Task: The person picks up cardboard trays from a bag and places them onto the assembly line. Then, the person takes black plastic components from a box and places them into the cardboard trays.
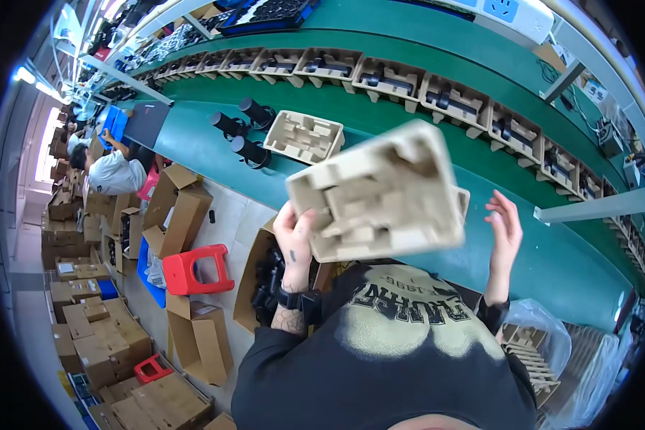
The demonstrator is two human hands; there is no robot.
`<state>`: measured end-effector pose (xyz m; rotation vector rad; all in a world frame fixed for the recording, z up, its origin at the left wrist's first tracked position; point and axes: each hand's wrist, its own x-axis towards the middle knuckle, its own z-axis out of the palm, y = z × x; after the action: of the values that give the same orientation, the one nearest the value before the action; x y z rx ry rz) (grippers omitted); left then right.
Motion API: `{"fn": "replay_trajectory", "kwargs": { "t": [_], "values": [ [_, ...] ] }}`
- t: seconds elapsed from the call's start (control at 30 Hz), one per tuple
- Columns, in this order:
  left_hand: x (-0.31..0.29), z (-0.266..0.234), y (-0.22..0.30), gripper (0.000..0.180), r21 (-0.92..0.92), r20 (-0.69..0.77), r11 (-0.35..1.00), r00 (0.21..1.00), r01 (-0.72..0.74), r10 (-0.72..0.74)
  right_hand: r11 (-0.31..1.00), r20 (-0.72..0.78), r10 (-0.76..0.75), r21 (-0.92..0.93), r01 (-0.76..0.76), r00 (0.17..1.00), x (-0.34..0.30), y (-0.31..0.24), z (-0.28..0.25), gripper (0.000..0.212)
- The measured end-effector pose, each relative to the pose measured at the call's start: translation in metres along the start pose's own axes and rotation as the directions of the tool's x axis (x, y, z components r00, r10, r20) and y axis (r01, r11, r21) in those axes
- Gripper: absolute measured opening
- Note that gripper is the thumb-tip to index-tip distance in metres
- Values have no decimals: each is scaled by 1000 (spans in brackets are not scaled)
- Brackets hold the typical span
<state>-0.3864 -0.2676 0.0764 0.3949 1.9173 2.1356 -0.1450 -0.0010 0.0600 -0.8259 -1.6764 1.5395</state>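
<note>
My left hand [294,240] grips the left edge of a beige moulded-pulp tray [369,204]. The tray is tilted up above the workbench, its moulded hollows facing me, and it is slightly blurred. My right hand [505,228] is raised off the tray's right side, fingers apart and nothing in them. A second pulp tray [302,137] lies on the green bench beyond it, with no part in its hollows. To that tray's left stand three black cylindrical parts [251,152] with wider bases. Behind the held tray, the edge of another pale tray [463,202] peeks out.
A row of pulp trays holding black parts [448,100] runs along the green belt at the back. Below the bench are an open carton of black parts [266,287], a red stool [198,269] and stacked pulp trays [534,358]. A co-worker [118,172] sits at far left.
</note>
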Motion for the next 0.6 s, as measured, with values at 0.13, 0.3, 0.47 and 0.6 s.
{"fn": "replay_trajectory", "kwargs": {
  "t": [0.13, 0.3, 0.47, 0.6],
  "values": [
    [-29, -36, -65, 20, -124, -381, 990, 925, -69, 17, 680, 114, 58, -731, 44, 992, -7, 72, -7, 58],
    [-32, -38, -147, 23, -411, -745, 912, 581, -13, -327, 916, 213, 343, -290, -276, 915, -29, 131, 2, 53],
    [-11, -13, -204, 26, -482, -736, 874, 570, -62, -365, 919, 212, 272, -345, -189, 939, -10, 161, -8, 53],
    [-13, -37, -225, 28, -425, -713, 905, 615, 3, -337, 895, 139, 280, -397, -205, 950, -8, 149, -23, 53]
  ]
}}
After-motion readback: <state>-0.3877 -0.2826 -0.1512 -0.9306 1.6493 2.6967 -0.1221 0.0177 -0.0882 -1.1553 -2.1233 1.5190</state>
